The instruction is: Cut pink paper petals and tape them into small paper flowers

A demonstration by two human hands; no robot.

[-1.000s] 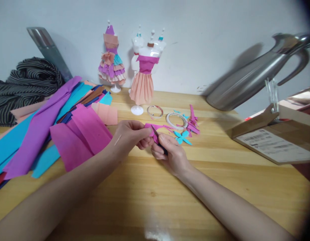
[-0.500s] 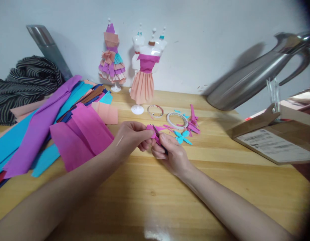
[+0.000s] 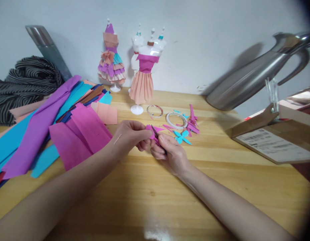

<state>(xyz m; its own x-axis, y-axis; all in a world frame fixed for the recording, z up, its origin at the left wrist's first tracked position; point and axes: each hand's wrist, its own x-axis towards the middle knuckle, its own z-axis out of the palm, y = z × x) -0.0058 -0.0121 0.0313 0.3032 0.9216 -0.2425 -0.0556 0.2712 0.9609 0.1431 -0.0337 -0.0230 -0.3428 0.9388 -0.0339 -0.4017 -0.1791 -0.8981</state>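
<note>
Over the middle of the wooden table [image 3: 155, 197], my left hand [image 3: 131, 135] pinches a small piece of magenta paper [image 3: 152, 130]. My right hand [image 3: 170, 152] is closed round small dark scissors [image 3: 156, 134], whose blades point up into the paper. Both hands touch each other at the fingertips. A cut-out turquoise paper flower [image 3: 182, 136] lies just right of them, beside magenta scraps [image 3: 193, 126].
Sheets of magenta, purple, turquoise and peach paper [image 3: 52, 124] spread at the left, with striped cloth [image 3: 24, 83] behind. Two small mannequins in paper dresses [image 3: 144, 80] stand by the wall. Tape rolls [image 3: 175, 119], a steel jug [image 3: 255, 77] and a cardboard box [image 3: 272, 140] sit to the right.
The hands stay almost in place. The magenta piece and scissor blades shift slightly between my fingers, as in small snips.
</note>
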